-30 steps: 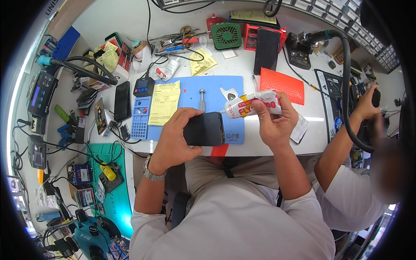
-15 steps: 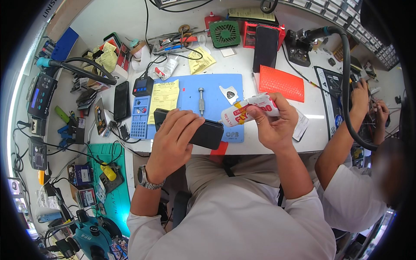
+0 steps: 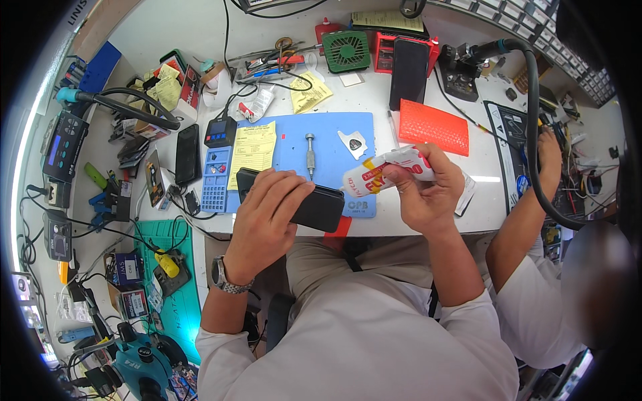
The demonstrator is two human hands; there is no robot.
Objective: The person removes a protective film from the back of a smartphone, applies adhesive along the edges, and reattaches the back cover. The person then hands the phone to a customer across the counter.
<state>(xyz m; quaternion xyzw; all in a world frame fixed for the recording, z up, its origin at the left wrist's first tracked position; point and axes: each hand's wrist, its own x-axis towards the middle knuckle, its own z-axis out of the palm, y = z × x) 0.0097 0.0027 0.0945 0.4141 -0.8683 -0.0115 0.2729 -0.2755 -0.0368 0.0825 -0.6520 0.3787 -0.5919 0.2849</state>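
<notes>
My left hand (image 3: 267,208) is wrapped over a black phone (image 3: 322,208), which is tilted with one long edge facing up. My right hand (image 3: 431,190) squeezes a white tube with red and yellow print (image 3: 388,172). The tube's narrow tip points left and sits at the phone's right end; whether it touches cannot be made out. Beneath them lies a blue work mat (image 3: 334,127). A metal screwdriver (image 3: 310,157) stands out just beyond the phone, and a thin metal opening tool (image 3: 354,145) lies to its right. A yellow paper form (image 3: 253,160) lies on the mat's left part.
Beyond the right hand is a red padded pouch (image 3: 433,128). A second phone (image 3: 408,72) leans by a red case, near a green fan (image 3: 346,51). Another phone (image 3: 188,155) lies left. A black hose (image 3: 533,134) arches on the right, beside a co-worker's arm (image 3: 531,200).
The tube has shifted very slightly right and turned a little in my right hand. My left hand and the phone stay nearly still. The co-worker's arm and head have moved.
</notes>
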